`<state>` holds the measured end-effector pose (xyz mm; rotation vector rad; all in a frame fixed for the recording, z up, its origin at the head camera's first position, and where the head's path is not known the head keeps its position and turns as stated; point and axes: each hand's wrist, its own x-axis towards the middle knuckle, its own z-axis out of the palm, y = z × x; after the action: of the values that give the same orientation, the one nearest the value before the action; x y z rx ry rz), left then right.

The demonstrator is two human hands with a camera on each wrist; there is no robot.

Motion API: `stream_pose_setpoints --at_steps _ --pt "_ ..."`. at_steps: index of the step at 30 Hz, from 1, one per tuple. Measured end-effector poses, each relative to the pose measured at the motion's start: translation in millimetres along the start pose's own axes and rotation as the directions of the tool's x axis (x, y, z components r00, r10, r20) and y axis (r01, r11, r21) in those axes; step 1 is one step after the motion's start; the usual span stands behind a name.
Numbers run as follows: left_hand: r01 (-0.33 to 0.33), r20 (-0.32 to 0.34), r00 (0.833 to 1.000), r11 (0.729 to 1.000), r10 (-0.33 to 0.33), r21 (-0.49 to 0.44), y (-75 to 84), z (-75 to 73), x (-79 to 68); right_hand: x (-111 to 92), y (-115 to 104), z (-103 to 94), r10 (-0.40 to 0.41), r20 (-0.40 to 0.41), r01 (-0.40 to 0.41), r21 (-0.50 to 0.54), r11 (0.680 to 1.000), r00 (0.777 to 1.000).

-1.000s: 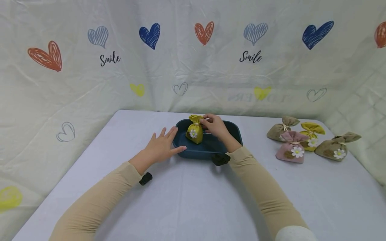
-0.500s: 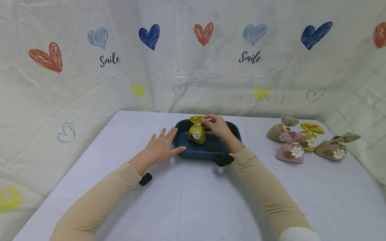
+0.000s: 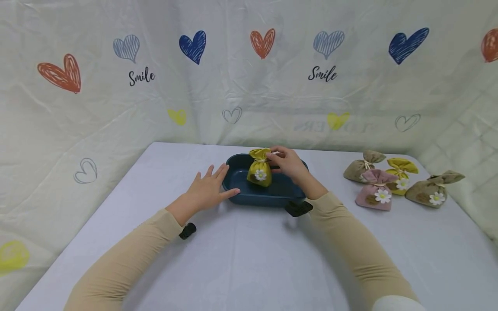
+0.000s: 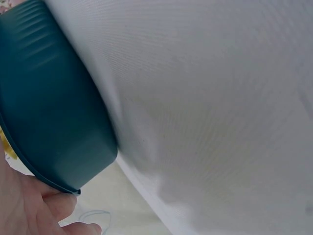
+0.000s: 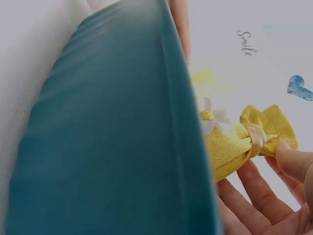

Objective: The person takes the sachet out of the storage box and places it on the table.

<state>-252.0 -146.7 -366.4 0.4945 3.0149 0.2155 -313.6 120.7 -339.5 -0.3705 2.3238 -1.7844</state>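
Note:
A small yellow drawstring pouch (image 3: 260, 172) with a white felt daisy is upright within the teal plastic basin (image 3: 249, 199). My right hand (image 3: 289, 165) pinches the pouch's gathered neck between thumb and fingers; the right wrist view shows the thumb on the yellow cloth (image 5: 274, 134) above the tie. The basin's wall hides the pouch's lower part there. My left hand (image 3: 204, 190) rests against the basin's left rim with its fingers spread straight. In the left wrist view those fingers (image 4: 58, 205) touch the rim of the basin (image 4: 54, 107).
Several similar pouches sit in a group at the right of the white table (image 3: 233, 259): a pink pouch (image 3: 375, 192), a yellow pouch (image 3: 400, 172) and brown pouches (image 3: 426, 192). A white curtain (image 3: 272, 86) printed with hearts hangs behind the table.
My right hand and the yellow pouch have shifted a little to the right inside the basin. My left hand has stayed at the rim.

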Motion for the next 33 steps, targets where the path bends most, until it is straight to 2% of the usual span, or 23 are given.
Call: stream_pose_setpoints --at_steps 17,26,33 --pt "0.003 -0.01 1.0 1.0 -0.003 -0.001 -0.8 1.1 1.1 -22 -8 -26.5 -0.025 0.0 0.025 -0.015 1.0 1.0" --pt "0.002 -0.008 1.0 1.0 -0.002 0.0 -0.5 1.4 0.0 -34 -12 -37.5 -0.028 -0.017 0.027 -0.09 0.996 0.999" --pt "0.001 -0.011 1.0 1.0 -0.001 -0.011 -0.7 1.3 -0.3 -43 -18 -47.4 -0.039 -0.039 0.035 -0.103 0.994 0.998"
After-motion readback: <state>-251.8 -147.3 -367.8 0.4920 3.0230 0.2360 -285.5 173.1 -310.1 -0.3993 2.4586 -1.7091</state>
